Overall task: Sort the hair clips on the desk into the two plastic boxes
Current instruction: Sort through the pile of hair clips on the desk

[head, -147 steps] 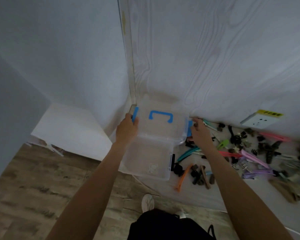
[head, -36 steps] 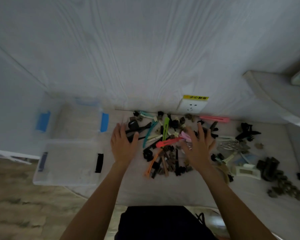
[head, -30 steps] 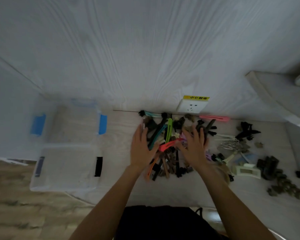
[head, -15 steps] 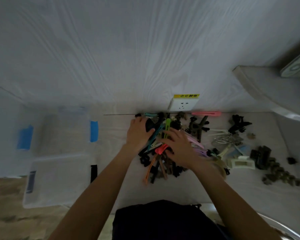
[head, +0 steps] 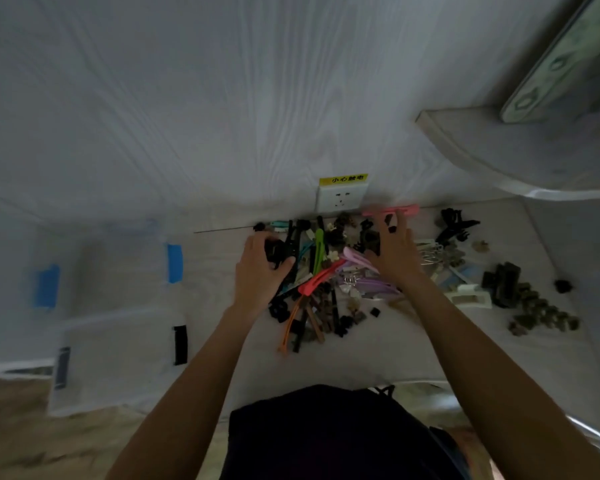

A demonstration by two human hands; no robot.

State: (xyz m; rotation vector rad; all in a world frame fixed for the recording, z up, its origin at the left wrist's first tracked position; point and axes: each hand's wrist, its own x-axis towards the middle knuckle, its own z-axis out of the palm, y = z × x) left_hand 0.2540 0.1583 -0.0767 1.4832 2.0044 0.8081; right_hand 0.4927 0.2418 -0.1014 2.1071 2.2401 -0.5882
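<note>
My left hand (head: 261, 268) is down on the left side of the hair clip pile (head: 326, 271), fingers curled round a black clip (head: 274, 251). My right hand (head: 394, 256) lies flat on the right part of the pile with fingers straight and spread, the fingertips reaching toward a long pink clip (head: 392, 211) by the wall — it grips nothing. Between my hands sit a green clip (head: 318, 249), a red clip (head: 321, 276) and a lilac clip (head: 359, 259); an orange clip (head: 289, 323) trails off the near edge. More dark clips (head: 506, 280) are scattered well to the right on the white desk (head: 378, 351). The two clear plastic boxes stand well to the left of the pile: the far box (head: 118, 261) with blue latches, the near box (head: 118, 355) with black ones — both blurred. A wall socket (head: 342, 197) is just behind the pile.
</note>
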